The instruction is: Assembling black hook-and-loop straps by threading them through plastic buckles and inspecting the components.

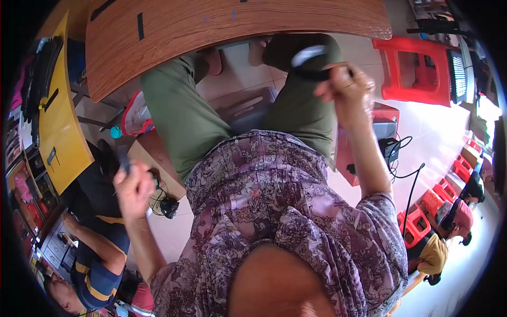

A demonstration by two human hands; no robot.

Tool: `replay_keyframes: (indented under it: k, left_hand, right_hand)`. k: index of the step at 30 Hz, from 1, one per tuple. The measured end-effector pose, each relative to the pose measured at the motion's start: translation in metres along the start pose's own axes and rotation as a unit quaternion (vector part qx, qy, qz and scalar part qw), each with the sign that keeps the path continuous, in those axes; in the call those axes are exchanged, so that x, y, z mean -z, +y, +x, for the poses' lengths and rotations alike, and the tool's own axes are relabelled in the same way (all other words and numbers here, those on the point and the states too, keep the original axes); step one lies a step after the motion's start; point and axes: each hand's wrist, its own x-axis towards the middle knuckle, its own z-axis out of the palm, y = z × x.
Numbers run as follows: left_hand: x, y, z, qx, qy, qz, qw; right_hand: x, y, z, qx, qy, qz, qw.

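My right hand is raised over my right thigh, its fingers closed on the edge of a round black object with a pale, shiny patch. Motion smears that object, and I cannot tell its exact kind. Out to the left, my left hand is held up with fingers curled, pinching a small dark piece that is too blurred to name. Both hands are well apart and off the brown wooden table. A short black strip lies on that table.
A yellow table with black strips stands at left, a seated person in a striped shirt beside it. Red stools are at right. A cardboard box and black cables lie on the floor. Other people sit at far right.
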Motion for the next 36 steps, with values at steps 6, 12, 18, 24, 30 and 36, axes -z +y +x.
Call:
replay_keyframes:
  k: [6,12,18,24,30,36]
  left_hand:
    - [-0.136,-0.025,0.026,0.073,-0.141,0.005,0.987]
    - [-0.149,-0.028,0.052,0.070,-0.067,-0.121,0.988]
    - [-0.149,-0.033,0.059,0.050,-0.056,-0.087,0.993]
    - [-0.152,-0.032,0.062,0.117,-0.089,-0.145,0.978]
    - [-0.151,-0.035,0.059,0.064,-0.059,-0.122,0.989]
    - [-0.155,-0.038,0.056,0.015,-0.027,-0.064,0.998]
  right_hand:
    - [-0.057,0.000,-0.032,0.095,-0.176,-0.047,0.979]
    - [-0.063,0.025,-0.039,0.246,-0.287,-0.087,0.922]
    - [-0.064,0.028,-0.043,0.088,-0.322,-0.024,0.942]
    - [-0.063,0.031,-0.041,0.037,-0.344,0.001,0.938]
    - [-0.056,0.034,-0.039,-0.120,-0.239,0.051,0.962]
    - [-0.058,0.049,-0.036,-0.176,-0.203,0.119,0.956]
